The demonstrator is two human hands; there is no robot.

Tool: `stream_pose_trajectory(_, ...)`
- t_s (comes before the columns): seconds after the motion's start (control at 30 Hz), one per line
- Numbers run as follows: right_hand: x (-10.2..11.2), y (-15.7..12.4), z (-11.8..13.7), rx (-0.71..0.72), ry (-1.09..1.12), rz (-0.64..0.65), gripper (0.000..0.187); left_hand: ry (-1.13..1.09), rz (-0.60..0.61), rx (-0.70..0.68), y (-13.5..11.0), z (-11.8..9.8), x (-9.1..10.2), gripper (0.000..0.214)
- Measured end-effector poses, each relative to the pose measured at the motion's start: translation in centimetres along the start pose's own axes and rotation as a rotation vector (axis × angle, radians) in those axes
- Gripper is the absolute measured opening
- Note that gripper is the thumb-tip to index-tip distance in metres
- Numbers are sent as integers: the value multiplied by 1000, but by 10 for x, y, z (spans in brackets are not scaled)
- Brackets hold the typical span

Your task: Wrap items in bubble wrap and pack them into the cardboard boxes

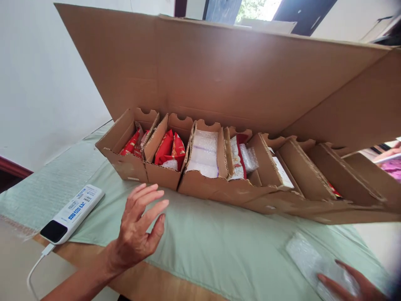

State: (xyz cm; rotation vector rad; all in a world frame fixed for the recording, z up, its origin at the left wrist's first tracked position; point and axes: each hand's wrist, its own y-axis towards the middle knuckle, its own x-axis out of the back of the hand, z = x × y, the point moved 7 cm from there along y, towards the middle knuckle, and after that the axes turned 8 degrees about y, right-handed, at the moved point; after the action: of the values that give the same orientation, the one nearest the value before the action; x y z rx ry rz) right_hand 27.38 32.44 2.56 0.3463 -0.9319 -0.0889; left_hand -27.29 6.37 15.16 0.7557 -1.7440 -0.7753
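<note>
My left hand [140, 228] hovers above the green cloth with its fingers apart and nothing in it, just in front of the cardboard compartments. At the lower right, my right hand [354, 282] grips a flat, clear bubble-wrapped packet [305, 253], blurred by motion; what is inside the wrap cannot be made out. Nearest to my left hand are two compartments with red printed packets [165, 147] in them. A middle compartment holds white bubble-wrapped pieces [204, 150]. Beside it a red and white packet [237, 158] stands next to a bubble-wrapped roll [249, 158].
A tall cardboard panel [219, 75] rises behind the compartments. A white power bank [77, 211] with a cable lies on the left. Green cloth [219, 234] covers most of the wooden table [169, 284]. Another person's hand [390, 154] shows at the right edge, by something pink.
</note>
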Motion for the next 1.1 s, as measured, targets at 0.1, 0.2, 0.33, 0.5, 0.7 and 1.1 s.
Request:
stream_pose_trajectory(0.1,8,-18,54,-216,30,179,48,-155,84,104,-27,-19,-8,48)
stream_pose_trajectory(0.2,5,-50,131,-236,248,240,57,-422,243,348,-58,-35,-32,37)
stream_pose_trajectory(0.33,-33,-92,216,-290,717,326,50,-973,495,878,-99,-67,-79,65)
stream_pose_trajectory(0.5,-76,-125,289,-130,875,505,37,-1427,554,1223,-105,-103,-94,62)
stream_pose_trajectory(0.7,-101,-151,289,-282,1130,613,58,-1345,303,1374,-108,-88,-76,30)
stream_pose_trajectory(1.1,-94,-179,245,-526,1242,574,97,-1284,198,1395,-108,-84,-58,39)
